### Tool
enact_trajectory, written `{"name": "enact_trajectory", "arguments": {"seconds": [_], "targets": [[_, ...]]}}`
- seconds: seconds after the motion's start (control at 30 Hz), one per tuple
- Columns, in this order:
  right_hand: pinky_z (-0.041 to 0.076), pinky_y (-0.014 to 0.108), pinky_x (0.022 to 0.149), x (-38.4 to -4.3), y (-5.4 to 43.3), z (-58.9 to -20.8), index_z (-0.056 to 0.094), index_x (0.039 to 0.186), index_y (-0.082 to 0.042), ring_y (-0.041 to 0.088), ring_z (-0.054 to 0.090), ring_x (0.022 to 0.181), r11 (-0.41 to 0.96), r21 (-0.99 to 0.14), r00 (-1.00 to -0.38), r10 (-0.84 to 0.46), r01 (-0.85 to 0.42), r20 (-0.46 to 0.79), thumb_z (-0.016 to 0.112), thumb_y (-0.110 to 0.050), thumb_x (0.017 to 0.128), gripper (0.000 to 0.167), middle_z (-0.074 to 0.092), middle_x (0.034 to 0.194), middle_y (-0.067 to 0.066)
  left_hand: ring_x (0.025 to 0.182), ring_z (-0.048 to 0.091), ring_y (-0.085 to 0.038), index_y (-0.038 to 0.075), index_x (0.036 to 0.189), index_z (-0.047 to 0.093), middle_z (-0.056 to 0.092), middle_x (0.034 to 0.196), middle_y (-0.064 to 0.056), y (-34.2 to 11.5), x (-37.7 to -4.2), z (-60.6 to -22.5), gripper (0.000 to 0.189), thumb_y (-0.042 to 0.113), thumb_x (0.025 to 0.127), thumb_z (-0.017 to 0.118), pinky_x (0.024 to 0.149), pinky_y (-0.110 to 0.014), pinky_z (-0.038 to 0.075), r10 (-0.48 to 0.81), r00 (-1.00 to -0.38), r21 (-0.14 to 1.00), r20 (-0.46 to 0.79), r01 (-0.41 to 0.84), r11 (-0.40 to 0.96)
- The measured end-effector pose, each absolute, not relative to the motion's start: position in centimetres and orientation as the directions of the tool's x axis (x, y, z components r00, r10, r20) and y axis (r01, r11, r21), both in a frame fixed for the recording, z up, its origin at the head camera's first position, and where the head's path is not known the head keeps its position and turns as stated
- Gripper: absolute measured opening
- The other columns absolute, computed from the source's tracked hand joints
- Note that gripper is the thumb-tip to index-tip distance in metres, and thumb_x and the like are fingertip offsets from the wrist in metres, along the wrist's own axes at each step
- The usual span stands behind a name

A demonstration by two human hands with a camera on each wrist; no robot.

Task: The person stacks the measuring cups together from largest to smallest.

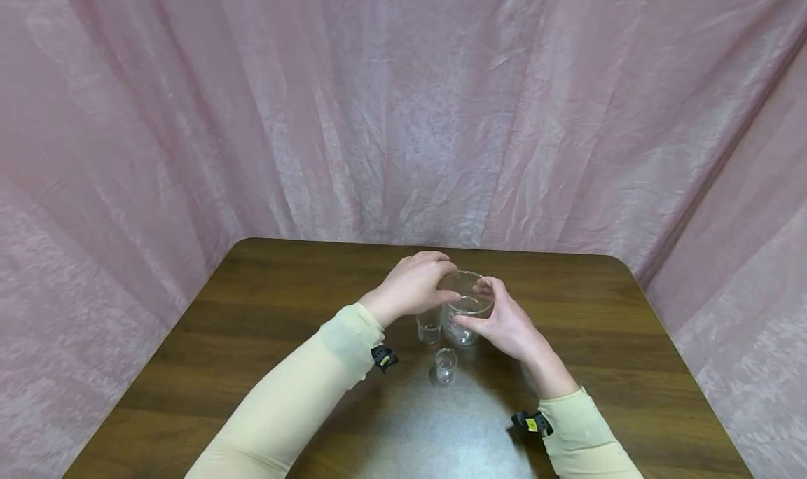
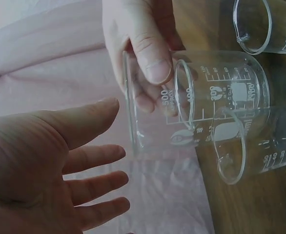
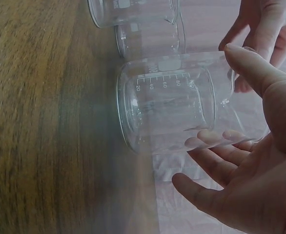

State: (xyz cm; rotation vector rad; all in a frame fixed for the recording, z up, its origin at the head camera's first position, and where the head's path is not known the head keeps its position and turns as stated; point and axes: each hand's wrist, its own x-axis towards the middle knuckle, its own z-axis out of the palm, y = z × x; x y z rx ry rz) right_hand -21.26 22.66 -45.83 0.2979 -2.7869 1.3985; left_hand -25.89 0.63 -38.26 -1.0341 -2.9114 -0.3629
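Observation:
A large clear glass beaker [image 1: 462,333], marked 500, stands upright on the table with a smaller beaker [image 2: 184,95] nested inside it. My right hand [image 1: 507,325] holds the large beaker near the rim, its thumb on one side and fingers on the other. On the rim's left is my left hand [image 1: 416,283], fingers spread and slightly bent; the left wrist view shows them apart from the glass. Beside the large beaker, on its left, a medium beaker [image 1: 429,333] stands partly below my left hand. A small beaker [image 1: 445,370] sits nearer to me.
The brown wooden table [image 1: 284,290] has rounded far corners. Pink curtains [image 1: 410,115] hang behind it and at both sides. A black wrist camera [image 1: 384,358] is strapped under my left sleeve, and another camera [image 1: 532,424] under the right.

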Motion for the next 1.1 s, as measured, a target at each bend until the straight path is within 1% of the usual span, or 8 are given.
{"name": "enact_trajectory", "arguments": {"seconds": [0.4,0.63,0.8,0.93,1.1], "targets": [[0.042,0.061,0.119,-21.4,22.8,-45.9,0.041,0.153,0.000,0.042,0.054,0.145,0.589,-0.784,-0.979,-0.163,-0.196,0.122,0.091,-0.042,0.093,0.089,0.060,0.152,0.020,0.144,0.058,-0.033,0.011,0.145,0.071,0.063,0.155,-0.013,-0.7,-25.4,-38.0,0.055,0.045,0.102,0.080,0.117,-0.054,0.047,0.607,-0.777,0.218,0.164,0.629,0.746],[0.041,0.061,0.119,-21.1,22.8,-45.9,0.041,0.153,0.001,0.042,0.054,0.145,0.589,-0.784,-0.980,-0.159,-0.193,0.121,0.091,-0.042,0.093,0.089,0.061,0.152,0.021,0.149,0.053,-0.035,0.007,0.156,0.061,0.059,0.158,-0.014,-1.2,-24.8,-38.1,0.067,0.047,0.104,0.077,0.121,-0.057,0.043,0.592,-0.786,0.235,0.176,0.618,0.750],[0.041,0.061,0.120,-21.1,22.7,-45.7,0.041,0.152,0.001,0.042,0.054,0.145,0.586,-0.787,-0.980,-0.161,-0.193,0.121,0.092,-0.041,0.093,0.089,0.061,0.152,0.021,0.152,0.050,-0.034,0.006,0.161,0.054,0.057,0.161,-0.013,-1.9,-24.3,-38.4,0.072,0.046,0.105,0.076,0.123,-0.060,0.039,0.563,-0.805,0.287,0.186,0.593,0.752],[0.041,0.062,0.120,-21.0,22.7,-45.6,0.042,0.152,0.001,0.042,0.054,0.145,0.585,-0.788,-0.980,-0.159,-0.190,0.117,0.091,-0.041,0.093,0.088,0.060,0.152,0.021,0.154,0.048,-0.035,0.007,0.163,0.052,0.056,0.162,-0.012,-2.5,-24.0,-38.8,0.074,0.047,0.105,0.075,0.124,-0.061,0.037,0.539,-0.819,0.320,0.198,0.574,0.754],[0.039,0.062,0.120,-21.0,22.7,-45.7,0.042,0.153,0.001,0.042,0.053,0.146,0.581,-0.794,-0.982,-0.156,-0.180,0.109,0.092,-0.041,0.093,0.088,0.060,0.153,0.021,0.155,0.045,-0.041,0.007,0.163,0.052,0.056,0.163,-0.014,-3.1,-23.8,-39.3,0.073,0.047,0.106,0.075,0.125,-0.064,0.035,0.514,-0.829,0.327,0.220,0.559,0.762]]}}
